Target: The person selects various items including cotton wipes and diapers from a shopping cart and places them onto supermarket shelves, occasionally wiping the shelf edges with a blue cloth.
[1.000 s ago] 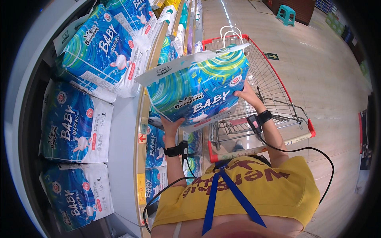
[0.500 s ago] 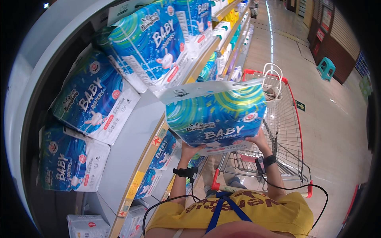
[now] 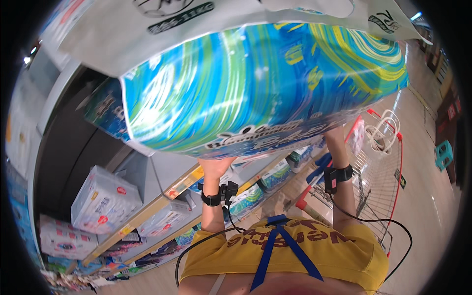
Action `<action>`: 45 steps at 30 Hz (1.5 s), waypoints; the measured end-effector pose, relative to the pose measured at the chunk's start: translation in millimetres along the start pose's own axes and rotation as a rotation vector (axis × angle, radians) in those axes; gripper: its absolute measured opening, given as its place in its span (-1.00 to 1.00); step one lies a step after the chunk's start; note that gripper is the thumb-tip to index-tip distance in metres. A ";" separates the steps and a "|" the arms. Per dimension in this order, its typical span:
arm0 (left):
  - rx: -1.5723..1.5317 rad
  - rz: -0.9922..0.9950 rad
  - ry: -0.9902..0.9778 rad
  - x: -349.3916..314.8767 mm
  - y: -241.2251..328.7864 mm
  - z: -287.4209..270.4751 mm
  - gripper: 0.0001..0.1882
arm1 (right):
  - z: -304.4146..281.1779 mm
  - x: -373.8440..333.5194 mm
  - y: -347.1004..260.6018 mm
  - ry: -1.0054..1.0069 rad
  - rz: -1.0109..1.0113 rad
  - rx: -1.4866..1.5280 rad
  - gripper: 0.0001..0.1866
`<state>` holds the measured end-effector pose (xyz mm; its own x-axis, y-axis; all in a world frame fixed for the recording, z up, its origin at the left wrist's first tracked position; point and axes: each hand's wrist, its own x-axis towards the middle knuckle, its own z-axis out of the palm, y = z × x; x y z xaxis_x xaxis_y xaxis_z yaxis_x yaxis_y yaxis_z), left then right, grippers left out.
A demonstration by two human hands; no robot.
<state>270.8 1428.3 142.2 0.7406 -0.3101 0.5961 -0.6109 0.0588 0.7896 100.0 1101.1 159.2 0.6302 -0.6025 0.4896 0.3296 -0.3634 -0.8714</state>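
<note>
A large pack of baby diapers (image 3: 260, 83), blue, green and yellow with a pale handle strip on top, is raised close in front of me and spans most of the upper view. Its lower edge rests on both of my hands. My left hand (image 3: 215, 168) grips it from below near its left end, beside the shelf; those fingers are mostly hidden by the pack. Toward its right end, my right hand (image 3: 336, 140) holds it likewise, fingers tucked out of sight. Black straps with small devices and cables circle both wrists.
To my left runs a shelf unit (image 3: 162, 191) with tan price rails. White packs (image 3: 105, 199) stand on it, and a dark blue pack (image 3: 105, 110) shows behind the held one. A red-edged wire shopping cart (image 3: 373, 182) with a white-handled bag stands at right. Farther right is a teal stool (image 3: 443, 155).
The diaper pack has risen and come closer in both hands, its top tipped toward me. My view has turned left, so more of the shelf's near end shows.
</note>
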 end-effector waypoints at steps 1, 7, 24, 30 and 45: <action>-0.005 -0.041 0.085 1.9 1.5 -20.5 -0.27 | 22.2 5.1 -8.2 -0.075 -0.069 -0.166 -0.49; 0.298 0.205 0.308 -14.7 7.5 -130.9 -0.48 | 176.8 26.7 37.7 -0.082 -0.261 0.130 -0.50; 0.257 0.020 0.489 13.8 -1.5 -197.7 0.12 | 312.3 35.2 -8.8 -0.515 -0.002 0.349 -0.15; 0.325 -0.009 0.464 -3.5 -5.1 -183.0 0.13 | 304.6 12.1 12.8 -0.585 -0.065 0.492 -0.23; 0.225 0.080 0.491 -26.0 2.5 -162.4 0.15 | 278.8 -21.6 17.5 -0.435 0.128 0.393 -0.29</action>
<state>295.4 1590.6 152.4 0.7003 0.1696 0.6934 -0.6754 -0.1573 0.7205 288.1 1305.8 124.9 0.8846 -0.2475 0.3953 0.4154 0.0327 -0.9090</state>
